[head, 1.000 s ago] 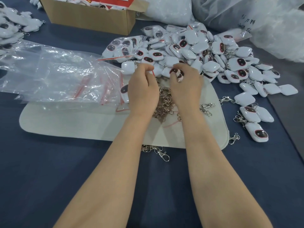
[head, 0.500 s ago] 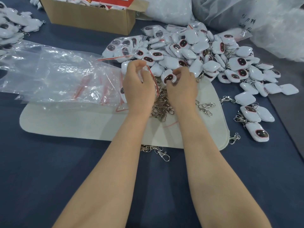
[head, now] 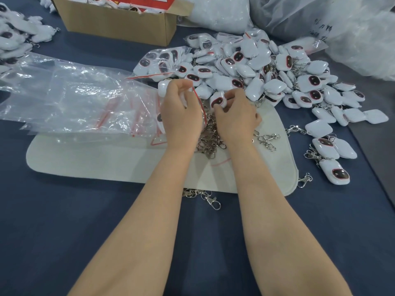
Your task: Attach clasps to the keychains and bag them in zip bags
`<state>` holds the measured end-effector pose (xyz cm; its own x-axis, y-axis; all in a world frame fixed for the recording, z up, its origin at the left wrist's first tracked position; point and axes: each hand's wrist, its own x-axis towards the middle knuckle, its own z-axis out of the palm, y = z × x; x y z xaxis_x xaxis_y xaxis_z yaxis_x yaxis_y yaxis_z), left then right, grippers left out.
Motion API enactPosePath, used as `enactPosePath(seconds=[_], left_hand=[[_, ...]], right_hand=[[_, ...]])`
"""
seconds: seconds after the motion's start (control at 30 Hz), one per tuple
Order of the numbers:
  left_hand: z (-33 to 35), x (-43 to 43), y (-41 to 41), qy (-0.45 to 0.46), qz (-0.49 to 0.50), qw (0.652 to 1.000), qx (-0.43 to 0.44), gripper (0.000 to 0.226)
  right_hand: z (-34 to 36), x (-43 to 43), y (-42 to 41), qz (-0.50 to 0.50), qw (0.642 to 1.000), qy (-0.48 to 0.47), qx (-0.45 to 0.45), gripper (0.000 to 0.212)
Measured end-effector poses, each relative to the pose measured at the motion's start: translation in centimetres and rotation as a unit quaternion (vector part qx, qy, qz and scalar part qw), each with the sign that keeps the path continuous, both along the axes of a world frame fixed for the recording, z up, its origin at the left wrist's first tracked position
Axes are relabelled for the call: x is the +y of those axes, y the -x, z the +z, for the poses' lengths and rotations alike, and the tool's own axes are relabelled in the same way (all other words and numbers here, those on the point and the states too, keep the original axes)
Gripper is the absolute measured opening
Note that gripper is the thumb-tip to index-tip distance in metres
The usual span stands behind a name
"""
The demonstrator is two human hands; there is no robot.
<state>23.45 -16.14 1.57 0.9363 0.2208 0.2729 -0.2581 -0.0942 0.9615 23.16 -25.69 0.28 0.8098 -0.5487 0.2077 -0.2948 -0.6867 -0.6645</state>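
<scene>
A white, rounded-square plastic keychain with a dark, red-rimmed face (head: 218,100) is pinched in the grip of the right hand (head: 235,118). The grip of the left hand (head: 181,116) is closed on the red-striped mouth of a small clear plastic zip bag (head: 198,99). Keychain and bag are held close together, just above a tangled pile of silver metal clasps (head: 210,139), which is partly hidden by both wrists. The pile lies on one pale grey felt mat (head: 106,161) spread over the dark blue bench (head: 64,231). A heap of matching white keychains (head: 267,69), too many to count, is banked directly behind the hands. A loose stack of clear zip bags (head: 74,103) is fanned out beside the left hand. One open brown cardboard box (head: 119,24) stands at the far edge. A cluster of three clasped keychains (head: 333,154) is seen right of the mat. Stray clasps are scattered at three spots along the mat's edges.
</scene>
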Motion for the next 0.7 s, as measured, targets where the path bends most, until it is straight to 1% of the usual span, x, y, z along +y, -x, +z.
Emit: enactPosePath(seconds=[0.07, 0.1, 0.2, 0.27, 0.33, 0.43, 0.5, 0.53, 0.6, 0.7], left_hand=[[-0.1, -0.1, 0.1, -0.015, -0.005, 1.0, -0.001, 0.023], [-0.1, -0.1, 0.0, -0.017, -0.006, 1.0, -0.002, 0.023], [-0.2, -0.1, 0.0, -0.025, -0.005, 1.0, -0.006, 0.022], [-0.2, -0.1, 0.0, -0.026, -0.006, 1.0, -0.008, 0.022], [-0.2, -0.1, 0.0, -0.029, -0.005, 1.0, -0.01, 0.023], [-0.2, -0.2, 0.0, -0.033, -0.001, 0.999, -0.011, 0.023], [-0.3, -0.2, 0.0, -0.035, -0.001, 0.999, -0.009, 0.023], [-0.3, -0.2, 0.0, -0.035, -0.002, 0.999, -0.008, 0.023], [-0.3, -0.2, 0.0, -0.037, -0.002, 0.999, -0.009, 0.023], [-0.3, -0.2, 0.1, -0.037, -0.002, 0.999, -0.01, 0.022]], right_hand=[[0.4, 0.0, 0.0, 0.008, 0.994, -0.089, -0.06, 0.024], [0.6, 0.0, 0.0, 0.016, 0.985, -0.137, -0.1, 0.023], [1.3, 0.1, 0.1, 0.024, 0.941, -0.269, -0.204, 0.014], [1.4, 0.1, -0.3, 0.035, 0.891, -0.39, -0.228, 0.009], [1.3, 0.0, -0.6, 0.034, 0.826, -0.511, -0.234, 0.008], [1.4, 0.0, -0.4, 0.045, 0.734, -0.636, -0.235, 0.006], [1.6, 0.0, -0.3, 0.053, 0.686, -0.687, -0.232, 0.014], [1.6, 0.0, -0.2, 0.056, 0.678, -0.697, -0.227, 0.013], [1.7, -0.1, -0.1, 0.069, 0.682, -0.696, -0.212, 0.012], [1.7, -0.1, 0.0, 0.111, 0.688, -0.687, -0.208, 0.029]])
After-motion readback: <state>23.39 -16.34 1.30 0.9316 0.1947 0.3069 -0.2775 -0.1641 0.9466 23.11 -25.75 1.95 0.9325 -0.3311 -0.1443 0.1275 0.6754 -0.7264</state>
